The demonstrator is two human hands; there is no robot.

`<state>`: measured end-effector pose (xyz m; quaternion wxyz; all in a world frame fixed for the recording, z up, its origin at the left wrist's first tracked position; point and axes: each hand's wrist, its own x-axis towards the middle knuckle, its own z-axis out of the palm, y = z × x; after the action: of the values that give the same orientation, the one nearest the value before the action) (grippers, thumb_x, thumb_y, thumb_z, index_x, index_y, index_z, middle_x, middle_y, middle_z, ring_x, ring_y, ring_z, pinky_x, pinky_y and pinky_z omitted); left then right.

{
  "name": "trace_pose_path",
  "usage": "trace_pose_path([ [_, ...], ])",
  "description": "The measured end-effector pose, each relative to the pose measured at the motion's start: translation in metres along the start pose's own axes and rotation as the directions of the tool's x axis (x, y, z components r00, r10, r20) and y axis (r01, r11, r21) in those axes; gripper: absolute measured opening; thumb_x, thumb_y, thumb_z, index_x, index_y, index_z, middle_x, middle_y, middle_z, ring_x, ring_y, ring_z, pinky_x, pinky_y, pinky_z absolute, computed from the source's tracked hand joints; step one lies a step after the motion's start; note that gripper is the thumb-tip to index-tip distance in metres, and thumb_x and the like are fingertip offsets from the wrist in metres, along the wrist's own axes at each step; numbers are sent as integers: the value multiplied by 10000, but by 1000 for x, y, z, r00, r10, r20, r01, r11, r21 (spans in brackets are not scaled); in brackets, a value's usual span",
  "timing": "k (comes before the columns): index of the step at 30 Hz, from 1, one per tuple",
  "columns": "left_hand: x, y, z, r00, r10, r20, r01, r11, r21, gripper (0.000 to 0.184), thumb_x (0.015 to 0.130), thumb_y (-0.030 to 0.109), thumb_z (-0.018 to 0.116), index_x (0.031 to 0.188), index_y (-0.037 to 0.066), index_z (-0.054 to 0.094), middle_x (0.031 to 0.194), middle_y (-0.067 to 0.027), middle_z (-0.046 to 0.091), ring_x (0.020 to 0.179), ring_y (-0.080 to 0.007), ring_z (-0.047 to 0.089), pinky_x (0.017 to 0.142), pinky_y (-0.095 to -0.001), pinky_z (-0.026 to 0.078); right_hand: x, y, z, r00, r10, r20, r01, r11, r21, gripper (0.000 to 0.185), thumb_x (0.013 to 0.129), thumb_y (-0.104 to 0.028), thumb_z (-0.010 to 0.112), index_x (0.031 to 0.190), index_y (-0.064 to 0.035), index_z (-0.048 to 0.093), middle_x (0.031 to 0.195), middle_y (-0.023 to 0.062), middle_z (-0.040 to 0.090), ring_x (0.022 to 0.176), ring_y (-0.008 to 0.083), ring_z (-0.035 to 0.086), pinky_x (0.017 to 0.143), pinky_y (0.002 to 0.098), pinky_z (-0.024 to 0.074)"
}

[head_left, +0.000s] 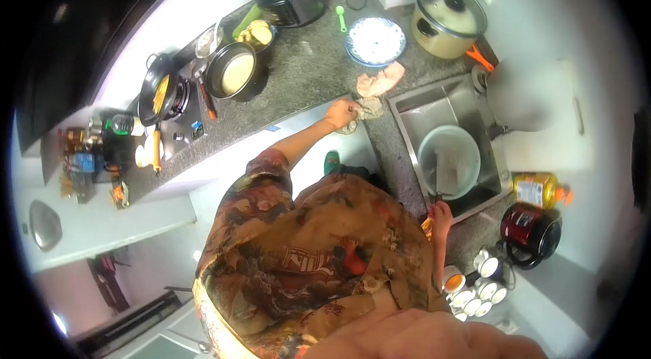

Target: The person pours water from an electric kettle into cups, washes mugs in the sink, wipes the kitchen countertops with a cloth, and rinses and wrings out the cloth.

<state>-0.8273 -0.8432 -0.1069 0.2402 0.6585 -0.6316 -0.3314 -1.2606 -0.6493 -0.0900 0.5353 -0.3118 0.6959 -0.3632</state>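
My left hand is at the counter's inner corner, its fingers closed on a crumpled grey-beige cloth. Just beyond lies a pink cloth, close to a blue-rimmed plate. Over the near rim of the sink, my right hand is closed around the handle of what looks like a cleaver. Its broad grey blade shows over a whitish basin standing in the sink; whether blade and basin touch, I cannot tell.
A lidded pot stands behind the sink. Along the back counter are a black cooker, a pot with pale contents and a frying pan. To the right stand an oil bottle, a red kettle and several white cups.
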Motion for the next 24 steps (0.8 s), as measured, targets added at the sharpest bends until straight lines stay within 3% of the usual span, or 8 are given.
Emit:
trace_pose_path([
  [3, 8, 2, -30, 964, -67, -256, 30, 989, -145, 260, 751, 184, 593, 971, 112, 709, 997, -192, 622, 943, -353, 600, 853, -385, 479, 21, -5, 5, 995, -50, 82, 47, 998, 39, 213, 878, -63, 490, 1040, 24, 598, 830, 64, 630, 686, 132, 606, 616, 243, 502],
  [7, 29, -6, -70, 832, -131, -539, 104, 991, -80, 338, 767, 198, 604, 1091, 121, 661, 1042, -183, 571, 962, -347, 589, 840, -397, 487, 32, -22, 33, 991, -89, 99, 94, 994, -47, 169, 864, -61, 502, 984, -5, 607, 799, 51, 622, 655, 116, 590, 571, 236, 489],
  [8, 31, -13, -75, 844, -137, -519, 170, 985, 17, 412, 790, 184, 596, 1201, 160, 597, 1110, -195, 514, 965, -364, 587, 857, -414, 487, 33, -28, 40, 994, -35, 105, 41, 998, -55, 143, 854, -63, 515, 953, -19, 609, 799, 49, 617, 658, 112, 589, 571, 230, 487],
  [9, 26, -23, -79, 832, -155, -533, 185, 983, 3, 412, 790, 184, 596, 1201, 160, 597, 1110, -195, 514, 965, -364, 587, 857, -414, 487, 31, -34, 51, 992, -40, 123, 49, 996, -73, 143, 854, -63, 515, 953, -19, 609, 799, 49, 617, 658, 112, 589, 571, 230, 487],
  [11, 15, -41, -84, 880, -316, -354, 427, 852, 302, 435, 820, 156, 562, 1253, 196, 555, 1150, -212, 481, 968, -385, 587, 866, -429, 490, 31, -43, 69, 983, -28, 180, 36, 998, -43, 136, 852, -67, 519, 948, -23, 605, 812, 48, 619, 660, 107, 589, 574, 227, 488],
  [12, 10, -85, -71, 880, -292, -375, 422, 842, 336, 431, 842, 141, 526, 1262, 236, 548, 1148, -211, 485, 966, -397, 592, 853, -442, 499, 37, -43, 74, 970, -22, 244, 34, 998, -48, 151, 861, -75, 515, 974, -21, 599, 827, 52, 624, 662, 114, 592, 579, 231, 492],
  [19, -112, -168, -142, 864, -390, -318, 494, 778, 389, 440, 862, 170, 499, 1284, 290, 540, 1140, -205, 530, 941, -380, 625, 804, -457, 515, 46, -55, 127, 948, -20, 318, 37, 998, -48, 168, 867, -76, 502, 994, -18, 595, 840, 64, 634, 678, 129, 604, 581, 240, 494],
  [24, -207, -246, -195, 706, -509, -492, 686, 664, 298, 423, 847, 312, 579, 1269, 286, 558, 1102, -184, 544, 942, -378, 613, 801, -466, 509, 47, -74, 176, 930, 22, 368, 48, 983, -179, 159, 877, -86, 506, 979, -16, 605, 830, 64, 630, 691, 135, 606, 581, 249, 492],
])
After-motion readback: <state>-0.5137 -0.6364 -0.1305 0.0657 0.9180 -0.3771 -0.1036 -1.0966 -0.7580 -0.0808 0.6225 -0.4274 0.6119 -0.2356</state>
